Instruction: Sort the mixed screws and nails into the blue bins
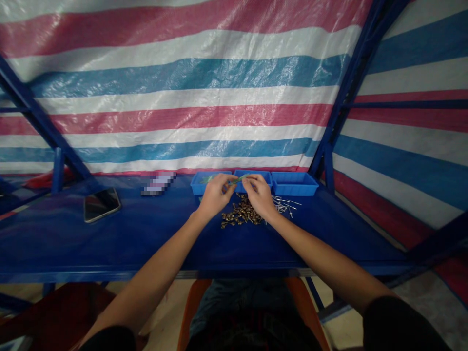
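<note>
My left hand (216,195) and my right hand (260,196) are close together above the table, fingers closed in a pinch. Between their fingertips stretches a thin green strip (239,179), which looks like soft plastic; its exact kind is too small to tell. Just below the hands lies a loose pile of small brass-coloured metal parts (239,215). Beside my right wrist are several thin silver pins with heads, like blind rivets (288,202). My right hand hides part of both piles.
Three blue bins stand in a row at the back: a left bin (197,187) with greenish contents, a middle bin (269,179) and a right bin (295,186). A phone (102,204) and a blurred card (159,184) lie left on the blue table (153,243). Striped sheeting (190,117) hangs behind.
</note>
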